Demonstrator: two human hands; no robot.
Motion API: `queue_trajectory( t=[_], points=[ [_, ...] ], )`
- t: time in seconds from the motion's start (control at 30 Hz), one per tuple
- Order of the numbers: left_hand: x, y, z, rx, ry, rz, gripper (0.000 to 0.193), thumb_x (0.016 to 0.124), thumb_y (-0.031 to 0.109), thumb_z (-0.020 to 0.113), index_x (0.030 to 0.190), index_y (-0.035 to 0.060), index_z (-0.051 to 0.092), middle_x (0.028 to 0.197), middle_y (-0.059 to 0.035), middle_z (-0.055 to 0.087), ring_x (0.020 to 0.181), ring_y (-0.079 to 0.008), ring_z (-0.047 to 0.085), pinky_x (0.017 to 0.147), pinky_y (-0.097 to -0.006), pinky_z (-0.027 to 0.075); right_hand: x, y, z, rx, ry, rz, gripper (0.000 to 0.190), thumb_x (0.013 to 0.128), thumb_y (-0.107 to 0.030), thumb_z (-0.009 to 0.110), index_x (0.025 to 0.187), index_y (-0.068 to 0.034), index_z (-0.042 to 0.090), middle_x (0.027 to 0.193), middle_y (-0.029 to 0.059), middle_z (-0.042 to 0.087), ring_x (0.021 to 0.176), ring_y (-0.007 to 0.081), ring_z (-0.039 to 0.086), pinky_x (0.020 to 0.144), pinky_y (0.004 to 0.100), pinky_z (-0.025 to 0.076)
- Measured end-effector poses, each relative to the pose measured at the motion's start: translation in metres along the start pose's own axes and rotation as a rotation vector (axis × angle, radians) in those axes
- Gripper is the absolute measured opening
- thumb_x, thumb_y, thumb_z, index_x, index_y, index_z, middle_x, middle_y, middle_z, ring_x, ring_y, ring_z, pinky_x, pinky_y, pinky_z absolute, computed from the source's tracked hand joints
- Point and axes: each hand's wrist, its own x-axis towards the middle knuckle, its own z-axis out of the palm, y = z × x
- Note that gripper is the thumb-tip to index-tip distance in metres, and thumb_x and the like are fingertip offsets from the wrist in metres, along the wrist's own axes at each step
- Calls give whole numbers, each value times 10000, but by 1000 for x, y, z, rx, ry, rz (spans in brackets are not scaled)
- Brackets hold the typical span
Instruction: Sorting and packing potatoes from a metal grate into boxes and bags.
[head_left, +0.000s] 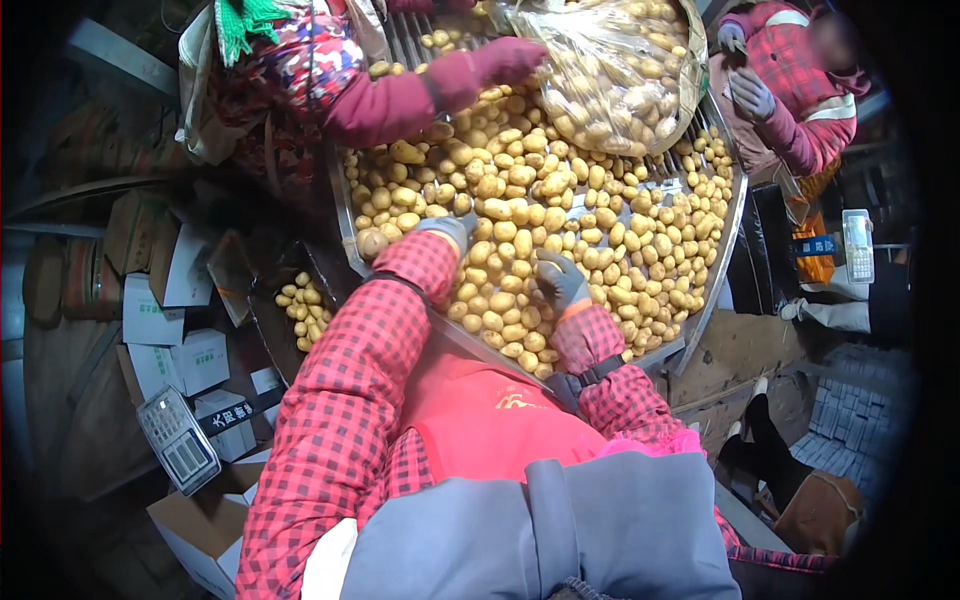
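Observation:
Potatoes (517, 202) cover a metal sorting table (705, 315) in front of me. My left hand (450, 227), in a grey glove, rests among them near the table's left side; its fingertips are partly hidden, so what it holds does not show. My right hand (561, 281), in a grey glove with an orange cuff, is nearer the front edge, its fingers curled round a potato (551, 262). A large clear plastic bag of potatoes (607, 97) lies at the far side of the table.
A co-worker's maroon sleeve (390, 105) reaches over the table from the far left. Another gloved co-worker (795, 97) is at the far right. Cardboard boxes (202, 360), a digital scale (178, 442) and a container of potatoes (304, 307) are on the left. A person's legs (765, 435) show lower right.

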Motion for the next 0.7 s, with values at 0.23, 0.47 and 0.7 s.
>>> queue_trajectory(
  t=[0.23, 0.47, 0.7],
  points=[
    [12, -34, 48, -906, 289, 101, 237, 874, 110, 723, 1111, 90, 718, 1114, -85, 708, 982, -234, 698, 874, -347, 573, 70, -51, 51, -840, 186, -505, 231, 858, -270, 743, 979, -76, 781, 844, 64, 762, 732, 138, 679, 704, 315, 548],
    [-61, -56, 88, -2202, 123, 304, 664, 921, 53, 654, 1524, 102, 379, 1287, -147, 591, 1012, -265, 669, 771, -360, 610, 127, -69, 136, -1823, 7, -421, 676, 832, -492, 755, 1361, -127, 546, 1386, 190, 547, 1230, 372, 601, 1000, 470, 506],
    [-122, -61, 91, -2167, 93, 574, 691, 967, 121, 656, 1574, 91, 327, 1435, -149, 547, 1137, -228, 636, 964, -348, 554, 138, -63, 126, -1670, 0, -496, 664, 763, -475, 824, 1273, -94, 636, 1306, 208, 616, 1150, 323, 657, 984, 427, 522]
  ],
)
